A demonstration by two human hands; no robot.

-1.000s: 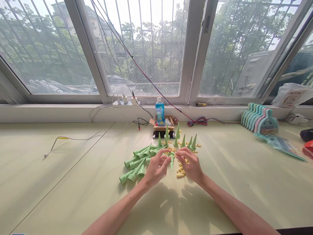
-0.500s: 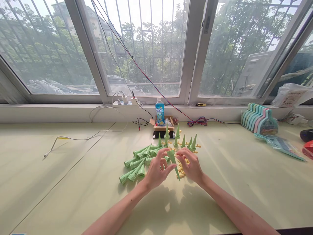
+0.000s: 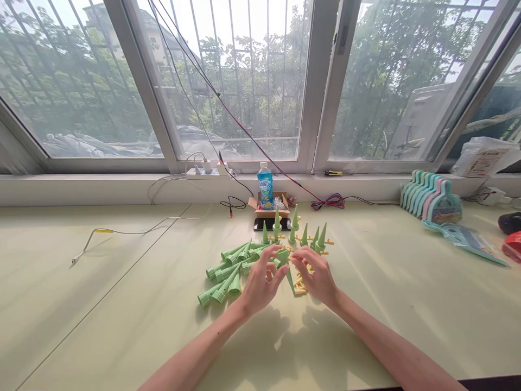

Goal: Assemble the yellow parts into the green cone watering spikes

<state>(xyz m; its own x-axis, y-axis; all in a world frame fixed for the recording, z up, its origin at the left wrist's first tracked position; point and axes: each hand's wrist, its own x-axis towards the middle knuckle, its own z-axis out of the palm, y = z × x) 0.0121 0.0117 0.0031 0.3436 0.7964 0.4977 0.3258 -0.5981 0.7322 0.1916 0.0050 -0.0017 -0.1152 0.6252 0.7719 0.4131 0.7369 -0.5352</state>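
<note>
Between my hands a green cone-shaped spike (image 3: 283, 257) points down toward the table. My left hand (image 3: 264, 278) is closed on its wide end. My right hand (image 3: 316, 273) is pinched at the spike's right side, on a small yellow part (image 3: 290, 260) mostly hidden by the fingers. Left of my left hand lies a pile of green spikes (image 3: 223, 275). Several green spikes with yellow stems (image 3: 321, 239) stand upright behind my hands. Loose yellow pieces (image 3: 300, 288) lie under and beside my right hand.
Behind the spikes are a black phone (image 3: 262, 224), a small cardboard box (image 3: 280, 210) and a blue bottle (image 3: 265, 186). Coiled cables (image 3: 329, 202) lie near the wall. Pastel-coloured plastic items (image 3: 442, 201) and a blue packaged tool (image 3: 464, 241) are at the right.
The green spike has turned so its open wide end shows more, and its tip sits slightly further left. Both hands have barely moved.
</note>
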